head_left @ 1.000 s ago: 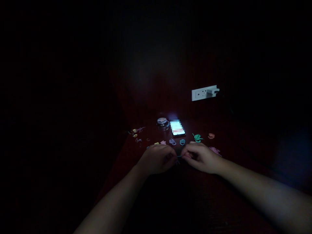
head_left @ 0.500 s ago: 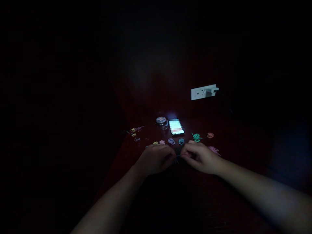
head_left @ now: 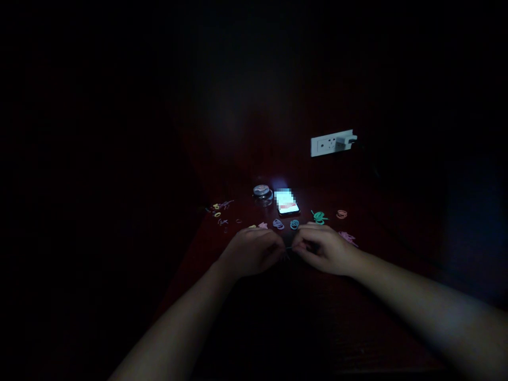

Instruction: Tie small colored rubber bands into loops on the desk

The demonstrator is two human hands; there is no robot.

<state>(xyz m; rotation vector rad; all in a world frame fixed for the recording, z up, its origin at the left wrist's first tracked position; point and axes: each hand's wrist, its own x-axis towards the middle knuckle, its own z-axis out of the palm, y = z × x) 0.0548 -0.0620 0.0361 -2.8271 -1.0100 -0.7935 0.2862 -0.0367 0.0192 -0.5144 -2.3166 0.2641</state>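
My left hand and my right hand are close together over the dark red table, both pinched. A thin bluish band stretches across the small gap between their fingertips. Just beyond the hands lie small piles of bands: purple, blue and green. A pink pile shows behind my left hand, partly hidden. Another pink pile lies beside my right hand, with orange bands farther back.
A lit phone lies behind the piles, beside a clear round jar. Loose yellow and purple bands are scattered at the left. A white wall socket holds a plug at the back right.
The whole view has shifted slightly, so the table items and socket appear a little higher. Both hands keep their pinch, with the band still between them.
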